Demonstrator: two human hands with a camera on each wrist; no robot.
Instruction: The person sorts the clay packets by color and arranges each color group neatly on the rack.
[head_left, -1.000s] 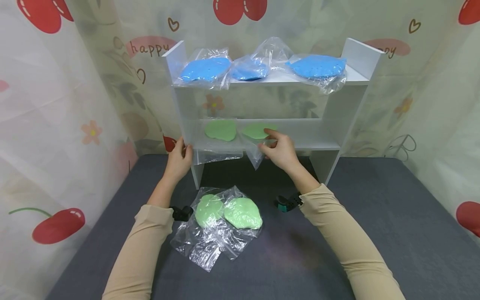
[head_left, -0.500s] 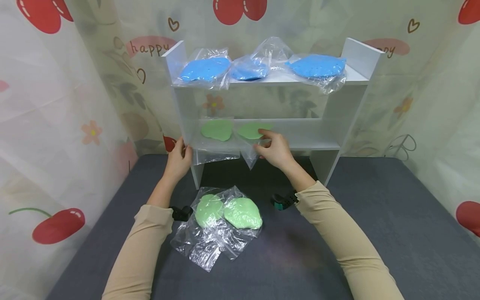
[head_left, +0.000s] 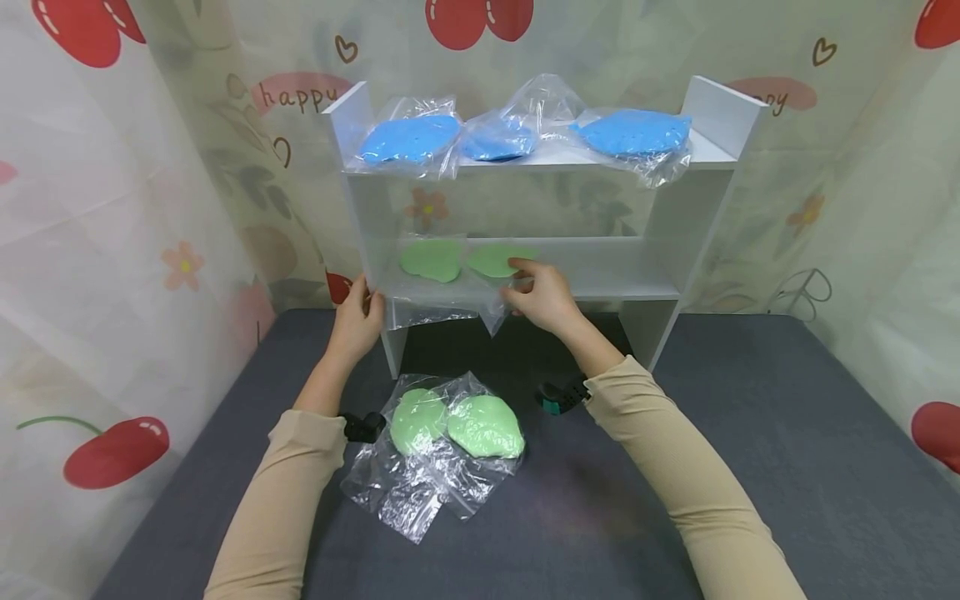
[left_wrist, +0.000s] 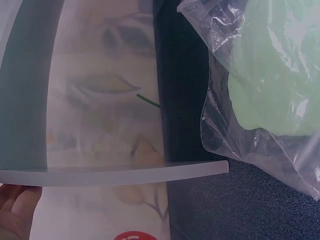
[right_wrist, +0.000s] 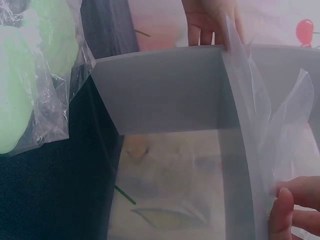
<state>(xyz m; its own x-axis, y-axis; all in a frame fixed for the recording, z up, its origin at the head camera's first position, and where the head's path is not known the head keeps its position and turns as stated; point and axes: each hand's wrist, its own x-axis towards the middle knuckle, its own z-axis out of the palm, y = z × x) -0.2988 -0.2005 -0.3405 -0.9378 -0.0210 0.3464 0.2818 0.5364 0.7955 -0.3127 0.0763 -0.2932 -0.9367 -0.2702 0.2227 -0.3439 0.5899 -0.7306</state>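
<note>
You're at a staged tabletop booth, not a real shop or kitchen. Printed curtain with cherries, hearts and "happy" lettering wraps three sides around your hands. Dark grey cloth table sits under your forearms. Small white shelf unit stands right at your fingertips, with bagged blue pieces on the tier above them. Bagged green pieces lie between your arms. Reads like a mock stocking setup.

Two bare hands, left hand and right hand, long beige sleeves down to the wrists, small black camera under left wrist, black-and-teal camera under right wrist
</note>
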